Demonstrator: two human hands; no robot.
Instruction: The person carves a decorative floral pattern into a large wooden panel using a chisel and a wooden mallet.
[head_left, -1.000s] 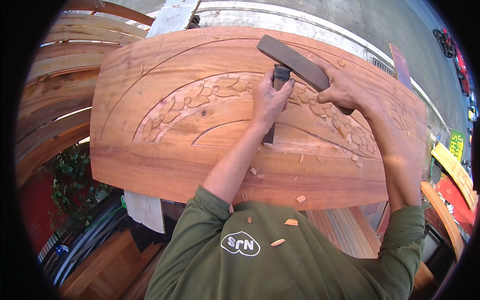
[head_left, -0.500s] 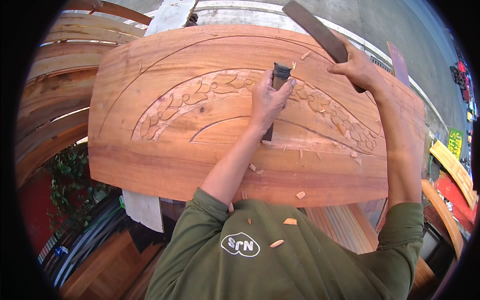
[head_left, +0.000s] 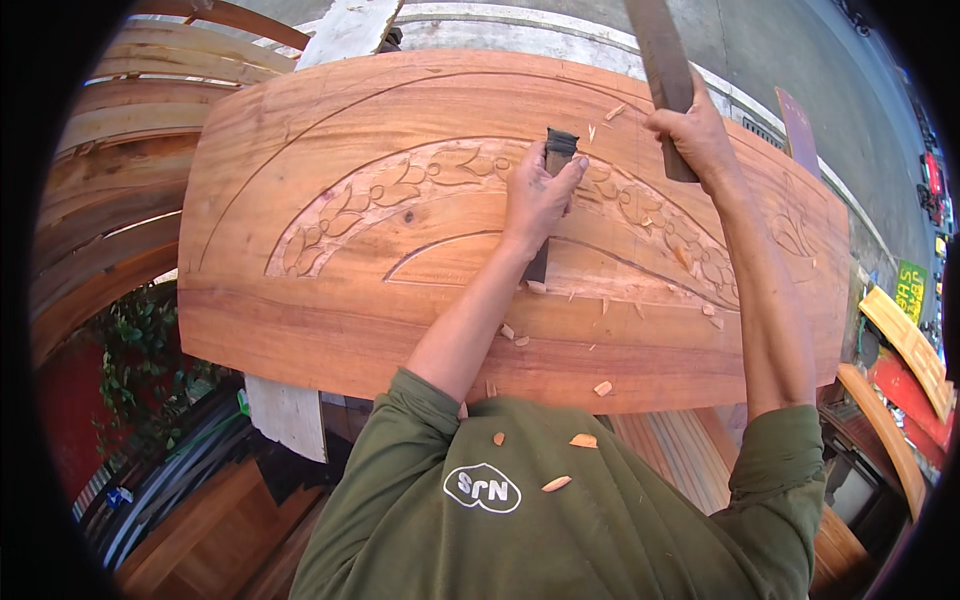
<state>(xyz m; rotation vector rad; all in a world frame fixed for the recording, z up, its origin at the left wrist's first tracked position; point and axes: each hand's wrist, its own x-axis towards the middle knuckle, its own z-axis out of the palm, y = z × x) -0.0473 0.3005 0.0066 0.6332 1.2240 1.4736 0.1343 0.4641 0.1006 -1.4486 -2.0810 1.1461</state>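
Observation:
My left hand point(head_left: 537, 198) is closed around a chisel point(head_left: 562, 143) whose top is wrapped in black. Its lower end rests on a reddish wooden panel point(head_left: 330, 335), just above a pale chip. My right hand point(head_left: 700, 138) grips a dark, flat wooden club point(head_left: 661, 48), raised above and to the right of the chisel; its upper end runs out of the picture. A carved arch of leaves and flowers point(head_left: 400, 185) curves across the panel, partly hidden behind my left hand.
Wood chips point(head_left: 602, 388) lie scattered over the panel and on my green shirt point(head_left: 620, 510). Stacked boards point(head_left: 130, 150) stand at the left, above a leafy plant point(head_left: 140, 350). A white support point(head_left: 285, 415) shows under the near left edge. Curved wooden pieces point(head_left: 885, 435) are at the right.
My right hand has moved slightly left, and the club has swung from a slant to nearly upright. My left hand and the chisel stay almost where they were.

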